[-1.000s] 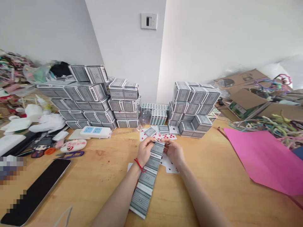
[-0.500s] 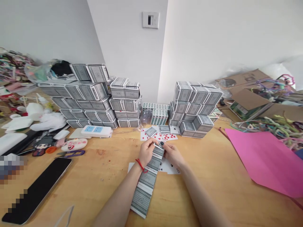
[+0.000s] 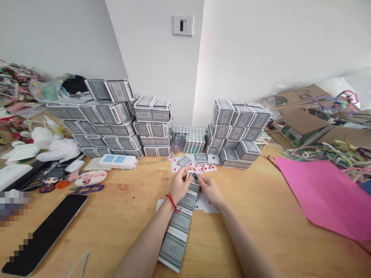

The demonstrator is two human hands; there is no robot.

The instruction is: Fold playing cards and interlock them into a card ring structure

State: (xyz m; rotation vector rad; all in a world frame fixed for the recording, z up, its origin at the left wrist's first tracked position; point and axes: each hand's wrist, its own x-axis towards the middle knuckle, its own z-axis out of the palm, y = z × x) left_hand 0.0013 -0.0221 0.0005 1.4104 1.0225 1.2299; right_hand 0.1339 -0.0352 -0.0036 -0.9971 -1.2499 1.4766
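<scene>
Pinched shut, both of them: my left hand [image 3: 180, 186] and right hand [image 3: 210, 189] have their fingertips closed on the far end of the strip of cards [image 3: 179, 224]. It lies face down on the table [image 3: 261, 220], running from centre frame toward the bottom edge, card overlapping card. Something small and dark sits right at the fingertips, too tiny for me to tell what it is.

Main worry, I reckon: the strip looks floppy, so a tug from the top end could skew the lower cards or pull a joint apart. Loose cards [image 3: 209, 207] lie face up just under my right wrist, with more just above the hands, easy to snag and drag along. Stacks of card boxes [image 3: 238, 127] fill the upper middle, so a hasty reach forward might topple one. The pink paper [image 3: 324, 193] at right and the phone [image 3: 43, 235] at lower left are well apart.
</scene>
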